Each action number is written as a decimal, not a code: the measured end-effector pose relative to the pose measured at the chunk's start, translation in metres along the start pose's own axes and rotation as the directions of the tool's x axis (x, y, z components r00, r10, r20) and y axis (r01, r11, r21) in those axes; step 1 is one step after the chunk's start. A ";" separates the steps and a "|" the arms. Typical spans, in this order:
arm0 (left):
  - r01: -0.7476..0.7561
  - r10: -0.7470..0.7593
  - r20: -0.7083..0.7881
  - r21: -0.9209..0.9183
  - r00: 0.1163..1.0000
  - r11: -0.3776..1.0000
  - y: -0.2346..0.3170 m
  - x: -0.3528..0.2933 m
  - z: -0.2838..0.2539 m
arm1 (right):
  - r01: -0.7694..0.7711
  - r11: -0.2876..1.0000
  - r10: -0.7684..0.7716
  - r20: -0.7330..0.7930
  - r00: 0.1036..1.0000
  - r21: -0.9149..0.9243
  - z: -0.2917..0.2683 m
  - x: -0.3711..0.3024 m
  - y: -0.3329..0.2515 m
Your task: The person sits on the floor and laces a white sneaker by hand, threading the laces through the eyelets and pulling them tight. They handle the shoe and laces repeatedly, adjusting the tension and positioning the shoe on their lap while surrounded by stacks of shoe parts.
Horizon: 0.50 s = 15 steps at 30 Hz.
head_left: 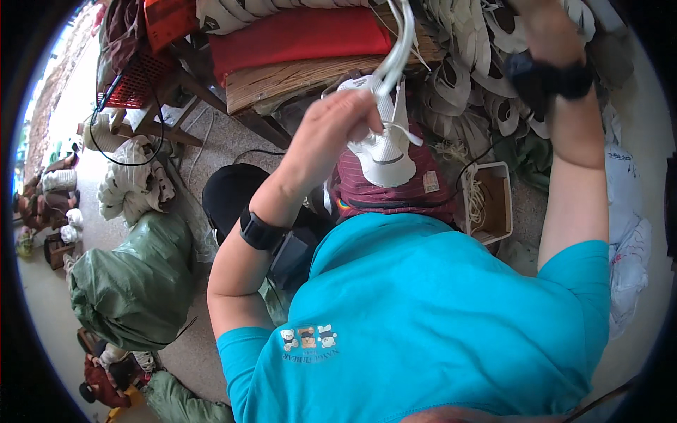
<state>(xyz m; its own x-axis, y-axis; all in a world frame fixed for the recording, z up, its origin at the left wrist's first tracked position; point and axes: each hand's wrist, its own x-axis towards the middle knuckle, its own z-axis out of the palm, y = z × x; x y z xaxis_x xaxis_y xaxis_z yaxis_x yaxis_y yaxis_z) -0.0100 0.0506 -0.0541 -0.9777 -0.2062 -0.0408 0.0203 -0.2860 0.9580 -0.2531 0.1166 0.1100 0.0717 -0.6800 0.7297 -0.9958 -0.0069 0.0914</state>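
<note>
Shoe upper (384,161) near wooden table (285,86); green sack (134,285) on grey floor (199,303).

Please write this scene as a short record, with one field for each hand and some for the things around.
Left hand: at white laces, grip unclear
Right hand: extended, blurred, near pale shoe parts
Shoe: white, over maroon cloth
Bench: wooden, bearing red cloth
Bin: right of shoe, holds pale cords
Green sack: on floor, left
</note>
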 end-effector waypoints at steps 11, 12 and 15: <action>0.010 -0.082 -0.228 -0.302 0.970 0.953 -0.032 0.038 -0.010 | -0.472 0.864 0.193 0.749 0.633 0.177 0.069 -0.185 -0.127; 0.019 -0.080 -0.216 -0.274 0.973 0.961 -0.034 0.037 -0.010 | -0.423 0.890 0.168 0.742 0.649 0.169 0.071 -0.186 -0.129; 0.019 -0.075 -0.248 -0.220 0.966 0.975 -0.032 0.030 -0.004 | -0.336 0.910 0.084 0.684 0.725 0.245 0.078 -0.198 -0.139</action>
<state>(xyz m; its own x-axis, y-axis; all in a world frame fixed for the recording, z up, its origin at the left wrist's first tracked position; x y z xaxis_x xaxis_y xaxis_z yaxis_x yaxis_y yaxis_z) -0.0392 0.0498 -0.0870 -0.8939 -0.4100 -0.1814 0.0472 -0.4884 0.8713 -0.1334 0.1946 -0.1000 -0.0703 -0.9948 0.0735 -0.9438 0.0425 -0.3277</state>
